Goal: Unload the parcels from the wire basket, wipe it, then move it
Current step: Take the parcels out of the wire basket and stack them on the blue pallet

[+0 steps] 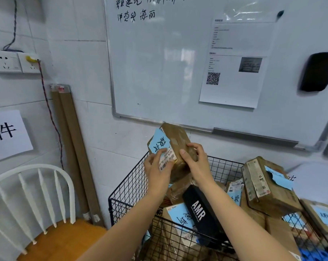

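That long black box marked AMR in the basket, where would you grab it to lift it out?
Grip the black AMR box across its narrow width, near its upper end, coming down from above. It is long and slim and lies slanted on top of the other parcels in the wire basket, so both long edges look exposed there.

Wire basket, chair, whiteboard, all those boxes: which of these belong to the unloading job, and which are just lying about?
Part of the job: wire basket; brown parcel, held up by left hand and right hand; black AMR box; piled parcels.

Just lying about: white chair; whiteboard; board eraser; wall socket; long cartons leaning on the wall.
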